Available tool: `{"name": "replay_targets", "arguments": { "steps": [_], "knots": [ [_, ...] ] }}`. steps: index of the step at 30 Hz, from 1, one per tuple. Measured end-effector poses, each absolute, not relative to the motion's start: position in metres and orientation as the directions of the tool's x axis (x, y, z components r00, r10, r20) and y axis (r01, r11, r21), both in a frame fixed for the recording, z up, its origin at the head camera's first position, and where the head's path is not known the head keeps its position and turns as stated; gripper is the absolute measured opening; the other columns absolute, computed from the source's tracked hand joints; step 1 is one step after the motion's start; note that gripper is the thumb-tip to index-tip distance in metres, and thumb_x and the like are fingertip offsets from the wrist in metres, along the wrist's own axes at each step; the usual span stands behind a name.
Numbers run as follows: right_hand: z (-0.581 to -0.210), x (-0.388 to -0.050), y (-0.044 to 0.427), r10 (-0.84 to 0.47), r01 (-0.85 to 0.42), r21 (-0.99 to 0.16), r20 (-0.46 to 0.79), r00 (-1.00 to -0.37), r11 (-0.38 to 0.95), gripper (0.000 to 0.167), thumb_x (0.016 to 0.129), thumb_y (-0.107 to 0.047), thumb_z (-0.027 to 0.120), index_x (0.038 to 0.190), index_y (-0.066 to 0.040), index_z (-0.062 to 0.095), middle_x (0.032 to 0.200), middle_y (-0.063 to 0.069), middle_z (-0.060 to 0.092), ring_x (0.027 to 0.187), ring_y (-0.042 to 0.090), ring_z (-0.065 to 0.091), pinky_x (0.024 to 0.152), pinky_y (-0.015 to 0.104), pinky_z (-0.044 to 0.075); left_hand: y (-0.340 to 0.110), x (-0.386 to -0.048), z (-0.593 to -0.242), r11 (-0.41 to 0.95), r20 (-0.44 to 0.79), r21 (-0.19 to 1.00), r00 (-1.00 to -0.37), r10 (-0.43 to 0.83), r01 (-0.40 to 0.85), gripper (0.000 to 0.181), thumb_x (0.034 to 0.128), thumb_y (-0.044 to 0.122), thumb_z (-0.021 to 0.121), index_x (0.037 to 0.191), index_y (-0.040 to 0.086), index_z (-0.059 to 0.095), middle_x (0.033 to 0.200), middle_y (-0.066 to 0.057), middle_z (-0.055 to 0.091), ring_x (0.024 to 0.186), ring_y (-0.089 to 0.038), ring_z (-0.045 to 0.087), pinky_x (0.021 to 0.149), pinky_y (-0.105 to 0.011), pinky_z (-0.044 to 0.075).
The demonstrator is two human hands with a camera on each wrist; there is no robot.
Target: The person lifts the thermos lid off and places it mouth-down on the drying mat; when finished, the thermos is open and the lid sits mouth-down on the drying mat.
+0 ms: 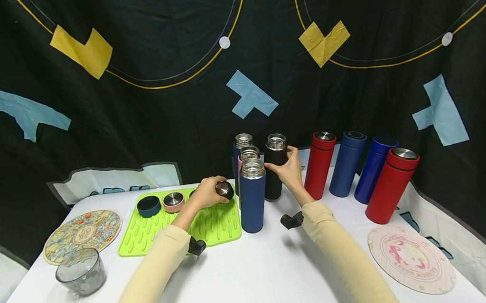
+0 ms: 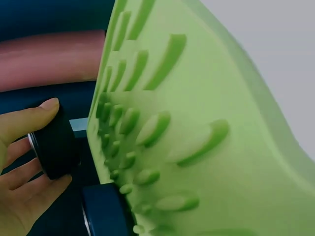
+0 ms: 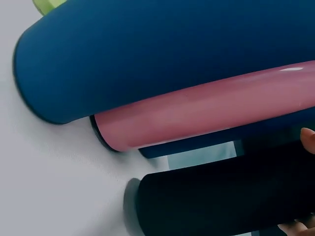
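My left hand [image 1: 207,193] pinches a black bottle lid [image 1: 224,191] with a silver top, above the right part of a green drying mat [image 1: 219,224]. In the left wrist view thumb and fingers sit around that lid [image 2: 56,140]. My right hand [image 1: 288,170] grips a black bottle [image 1: 273,189] near its uncapped steel neck. The right wrist view shows this bottle [image 3: 221,196] upright; whether its base touches the table I cannot tell. Beside it stand uncapped bottles: a navy one [image 1: 253,203] in front, a pink one [image 1: 239,168] and another navy one [image 1: 235,161] behind.
On the mat lie a navy lid [image 1: 149,206], a pink lid [image 1: 173,202] and one partly hidden by my left hand. Capped red [image 1: 321,169] and blue [image 1: 348,167] bottles stand right. A glass bowl [image 1: 81,273] and round placemats [image 1: 82,236] lie toward the sides.
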State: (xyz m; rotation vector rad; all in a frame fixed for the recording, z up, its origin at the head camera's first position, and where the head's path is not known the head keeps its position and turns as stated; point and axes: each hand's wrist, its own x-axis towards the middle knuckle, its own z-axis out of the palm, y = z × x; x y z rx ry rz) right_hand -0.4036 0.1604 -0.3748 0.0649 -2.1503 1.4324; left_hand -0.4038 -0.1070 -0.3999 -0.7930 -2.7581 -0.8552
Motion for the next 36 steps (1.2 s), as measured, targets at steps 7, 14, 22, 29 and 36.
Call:
{"name": "replay_targets", "arguments": {
  "steps": [7,14,22,29,36],
  "knots": [
    [-0.377,-0.414,0.154,0.254,-0.359,-0.837,0.484,-0.837,0.413,0.079,0.075,-0.016,0.083,0.133,-0.004,0.032,0.126,0.023,0.058,0.108,0.034,0.058,0.091,0.047,0.046,-0.099,-0.409,-0.407,0.754,0.245,0.421,-0.864,0.441,0.504,0.065,0.0686,0.013,0.088,0.124,-0.006,0.058,0.115,-0.021,0.063,0.105,-0.033,0.060,0.089,-0.044,0.050],
    [-0.385,-0.420,0.152,0.254,-0.359,-0.827,0.494,-0.832,0.433,0.077,0.077,-0.013,0.082,0.134,-0.002,0.031,0.126,0.023,0.057,0.110,0.034,0.056,0.092,0.047,0.045,-0.094,-0.411,-0.412,0.788,0.199,0.399,-0.883,0.425,0.469,0.067,0.0687,0.011,0.087,0.126,-0.006,0.057,0.120,-0.023,0.061,0.109,-0.034,0.059,0.094,-0.044,0.048],
    [-0.385,-0.420,0.151,0.224,-0.331,-0.821,0.471,-0.854,0.465,0.078,0.080,-0.015,0.079,0.139,-0.002,0.030,0.133,0.023,0.053,0.117,0.034,0.054,0.097,0.048,0.044,-0.090,-0.410,-0.412,0.830,0.162,0.373,-0.910,0.381,0.414,0.066,0.0703,0.012,0.086,0.128,-0.003,0.057,0.119,-0.021,0.060,0.106,-0.032,0.059,0.089,-0.044,0.050],
    [-0.383,-0.417,0.150,0.206,-0.288,-0.810,0.441,-0.874,0.511,0.078,0.082,-0.015,0.076,0.143,-0.001,0.029,0.138,0.023,0.049,0.124,0.034,0.050,0.101,0.046,0.043,-0.086,-0.412,-0.415,0.853,0.132,0.339,-0.918,0.374,0.397,0.066,0.0722,0.012,0.085,0.129,-0.002,0.056,0.122,-0.022,0.057,0.109,-0.033,0.057,0.091,-0.044,0.049],
    [-0.389,-0.405,0.156,0.207,-0.316,-0.831,0.446,-0.871,0.458,0.077,0.083,-0.019,0.077,0.144,0.000,0.034,0.144,0.021,0.044,0.131,0.032,0.045,0.107,0.043,0.038,-0.084,-0.411,-0.421,0.849,0.198,0.297,-0.898,0.393,0.437,0.058,0.0712,0.008,0.084,0.123,-0.004,0.059,0.114,-0.022,0.061,0.106,-0.034,0.059,0.090,-0.045,0.050]
  ]
}}
